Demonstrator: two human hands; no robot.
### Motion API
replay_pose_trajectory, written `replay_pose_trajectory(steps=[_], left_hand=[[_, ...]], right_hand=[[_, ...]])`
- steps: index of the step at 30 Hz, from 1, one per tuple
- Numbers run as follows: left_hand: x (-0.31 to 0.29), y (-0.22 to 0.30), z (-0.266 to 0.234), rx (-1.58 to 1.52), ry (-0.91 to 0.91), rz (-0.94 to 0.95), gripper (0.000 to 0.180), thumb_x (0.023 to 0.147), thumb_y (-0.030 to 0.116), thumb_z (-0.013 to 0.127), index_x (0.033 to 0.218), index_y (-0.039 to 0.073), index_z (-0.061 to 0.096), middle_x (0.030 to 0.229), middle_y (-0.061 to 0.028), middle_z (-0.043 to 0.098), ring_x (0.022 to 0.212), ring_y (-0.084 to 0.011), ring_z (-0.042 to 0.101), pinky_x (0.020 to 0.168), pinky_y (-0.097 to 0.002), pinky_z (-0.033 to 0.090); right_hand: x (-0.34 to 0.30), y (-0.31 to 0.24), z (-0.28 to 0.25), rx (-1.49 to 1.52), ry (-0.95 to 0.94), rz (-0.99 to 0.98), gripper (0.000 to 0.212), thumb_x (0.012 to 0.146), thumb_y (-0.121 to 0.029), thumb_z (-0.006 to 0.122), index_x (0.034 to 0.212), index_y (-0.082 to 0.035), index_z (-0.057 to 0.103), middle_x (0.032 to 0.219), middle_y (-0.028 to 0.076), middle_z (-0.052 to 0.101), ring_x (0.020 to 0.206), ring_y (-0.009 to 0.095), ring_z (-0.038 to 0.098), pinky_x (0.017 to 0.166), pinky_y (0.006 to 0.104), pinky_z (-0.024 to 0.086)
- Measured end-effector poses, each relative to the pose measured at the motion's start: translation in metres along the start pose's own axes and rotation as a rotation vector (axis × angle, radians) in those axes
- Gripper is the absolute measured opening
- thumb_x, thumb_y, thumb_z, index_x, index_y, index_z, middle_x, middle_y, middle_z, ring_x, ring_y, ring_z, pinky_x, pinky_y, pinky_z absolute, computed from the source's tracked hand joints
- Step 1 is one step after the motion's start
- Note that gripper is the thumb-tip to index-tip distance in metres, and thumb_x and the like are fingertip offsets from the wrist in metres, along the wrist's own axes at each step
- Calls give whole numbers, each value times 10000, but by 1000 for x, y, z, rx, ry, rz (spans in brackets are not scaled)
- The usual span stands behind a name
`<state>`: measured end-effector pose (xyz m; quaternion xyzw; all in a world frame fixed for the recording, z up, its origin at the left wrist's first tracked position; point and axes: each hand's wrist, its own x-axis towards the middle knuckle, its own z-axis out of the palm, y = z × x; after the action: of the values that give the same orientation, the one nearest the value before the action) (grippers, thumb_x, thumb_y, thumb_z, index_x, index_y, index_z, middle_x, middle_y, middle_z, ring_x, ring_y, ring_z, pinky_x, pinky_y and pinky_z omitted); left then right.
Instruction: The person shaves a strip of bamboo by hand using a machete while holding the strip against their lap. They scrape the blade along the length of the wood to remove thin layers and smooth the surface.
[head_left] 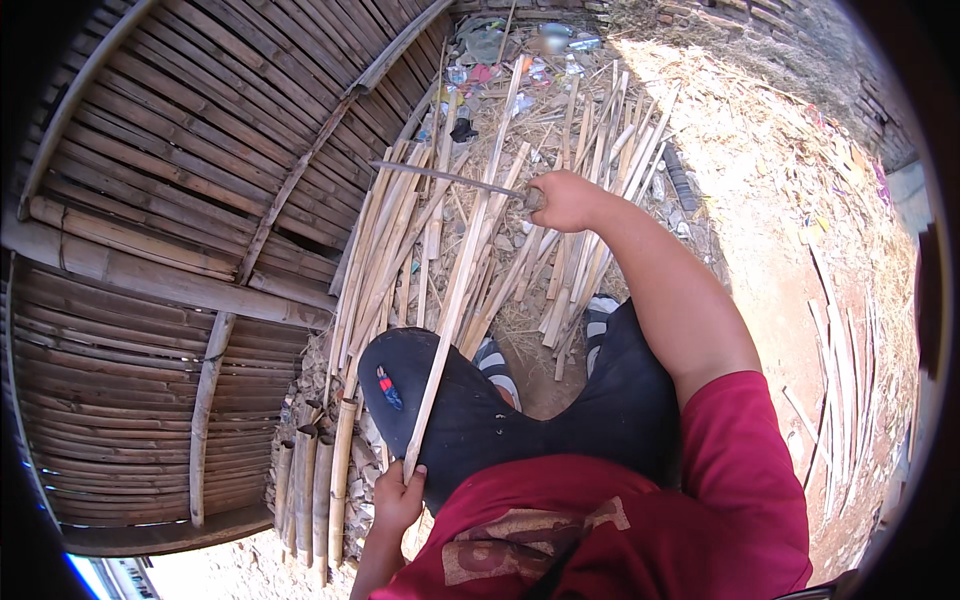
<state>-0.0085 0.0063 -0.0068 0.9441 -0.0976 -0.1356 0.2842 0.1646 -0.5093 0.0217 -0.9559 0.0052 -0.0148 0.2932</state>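
Observation:
My left hand (pixel 399 497) is closed on the near end of a long, pale bamboo strip (pixel 440 362), which slants over my left thigh and away toward the far side. At arm's length, my right hand (pixel 562 201) grips the handle of a long-bladed knife (pixel 447 177). Its blade points left and crosses the strip near the strip's far half; whether the edge touches it I cannot tell. Beneath and beyond, many split bamboo strips (pixel 393 226) lie in a loose pile on the ground.
A slatted bamboo wall (pixel 150 230) rises on my left, with upright bamboo poles (pixel 322 500) by its foot. Litter (pixel 540 45) lies at the far end. More thin strips (pixel 835 400) lie on the right. My sandalled feet (pixel 497 372) stand amid the pile.

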Motion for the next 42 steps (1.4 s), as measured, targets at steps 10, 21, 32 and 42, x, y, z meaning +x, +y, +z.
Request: replay_pose_trajectory(steps=[10, 21, 32, 42], left_hand=[[4, 4, -1, -96, -37, -3, 295, 987, 240, 653, 835, -1, 575, 624, -96, 571, 599, -151, 525, 580, -358, 446], [2, -11, 2, -229, -83, -41, 260, 991, 209, 637, 846, -1, 588, 629, -53, 553, 619, -117, 486, 585, -325, 437], [8, -15, 0, -289, -145, -97, 264, 991, 223, 638, 858, 0, 594, 633, -69, 557, 619, -131, 510, 591, -333, 442], [-5, 8, 12, 20, 119, 26, 317, 953, 233, 675, 785, -8, 557, 589, -192, 583, 529, -335, 621, 526, -425, 463]], right_hand=[[-4, -3, -12, 87, -89, 48, 370, 759, -288, 756, 1026, -34, 725, 923, 192, 728, 929, 374, 700, 829, 460, 548], [-31, -73, 11, -220, -241, -434, 224, 708, -206, 720, 886, -72, 694, 812, 197, 687, 824, 427, 673, 753, 508, 538], [-29, -54, -1, -174, -99, -227, 280, 751, -249, 721, 981, -88, 724, 888, 173, 719, 915, 394, 696, 810, 502, 556], [-7, 8, -17, -49, 122, 54, 334, 763, -247, 722, 1001, -14, 722, 890, 214, 714, 913, 409, 693, 844, 497, 552]])
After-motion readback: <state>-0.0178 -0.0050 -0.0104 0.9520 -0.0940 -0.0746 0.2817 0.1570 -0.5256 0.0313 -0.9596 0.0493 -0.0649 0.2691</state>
